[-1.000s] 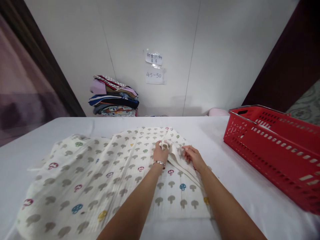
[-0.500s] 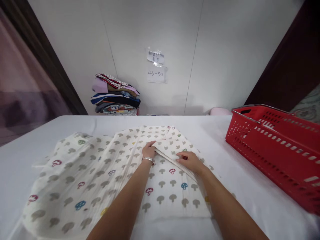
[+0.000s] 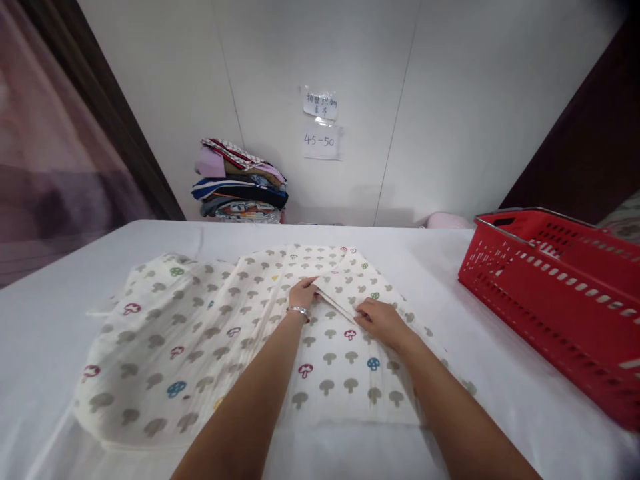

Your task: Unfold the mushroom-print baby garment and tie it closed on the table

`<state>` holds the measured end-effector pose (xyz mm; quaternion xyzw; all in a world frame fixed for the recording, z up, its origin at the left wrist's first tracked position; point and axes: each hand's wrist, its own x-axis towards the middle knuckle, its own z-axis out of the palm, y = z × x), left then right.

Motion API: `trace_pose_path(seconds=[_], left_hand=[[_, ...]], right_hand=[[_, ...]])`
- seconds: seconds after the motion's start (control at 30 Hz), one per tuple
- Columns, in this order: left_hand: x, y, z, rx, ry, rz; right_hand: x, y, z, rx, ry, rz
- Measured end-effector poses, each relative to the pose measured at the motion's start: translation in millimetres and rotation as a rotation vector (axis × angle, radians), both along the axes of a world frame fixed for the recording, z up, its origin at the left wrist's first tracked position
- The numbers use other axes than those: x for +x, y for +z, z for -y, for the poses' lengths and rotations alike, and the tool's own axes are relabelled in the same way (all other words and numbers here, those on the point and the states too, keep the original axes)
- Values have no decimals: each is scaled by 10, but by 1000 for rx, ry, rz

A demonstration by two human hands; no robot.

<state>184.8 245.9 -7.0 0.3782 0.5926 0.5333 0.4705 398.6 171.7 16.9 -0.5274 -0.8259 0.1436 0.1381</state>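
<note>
A cream cloth printed with small mushrooms [image 3: 200,347] lies spread over the white table [image 3: 50,293]. My left hand [image 3: 303,294], with a thin bracelet at the wrist, pinches the corner of a folded-over flap of the cloth near its middle. My right hand [image 3: 381,321] rests flat on the same flap's edge, fingers pointing left, pressing it down onto the layer beneath. Both forearms reach in from the bottom of the view.
A red plastic basket [image 3: 560,293] stands on the table at the right. A stack of folded clothes [image 3: 243,190] sits against the white wall at the back left, under two paper notes [image 3: 321,123]. A pink object [image 3: 443,220] lies at the table's far edge.
The bunched corner my hands held up a second ago has been laid down flat. My left hand now holds the flap's corner and my right hand presses along its edge.
</note>
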Motion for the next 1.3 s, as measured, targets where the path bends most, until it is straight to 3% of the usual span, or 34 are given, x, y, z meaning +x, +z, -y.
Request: trace_pose_path(seconds=[0.17, 0.33, 0.57, 0.7, 0.9, 1.1, 1.3], left_hand=[[9, 15, 35, 6, 20, -35], [51, 67, 93, 33, 77, -77], [61, 14, 70, 51, 92, -11], [47, -35, 53, 79, 129, 52], [43, -18, 86, 87, 231, -26], [27, -49, 85, 127, 235, 84], [-17, -81, 91, 159, 180, 282]], right_hand=[[-33, 51, 27, 4, -1, 81], [-67, 96, 58, 32, 24, 4], [-167, 107, 100, -65, 73, 59], [-167, 89, 102, -29, 64, 86], [-151, 60, 94, 69, 13, 84], [-164, 71, 104, 40, 118, 102], [-252, 49, 149, 67, 66, 204]])
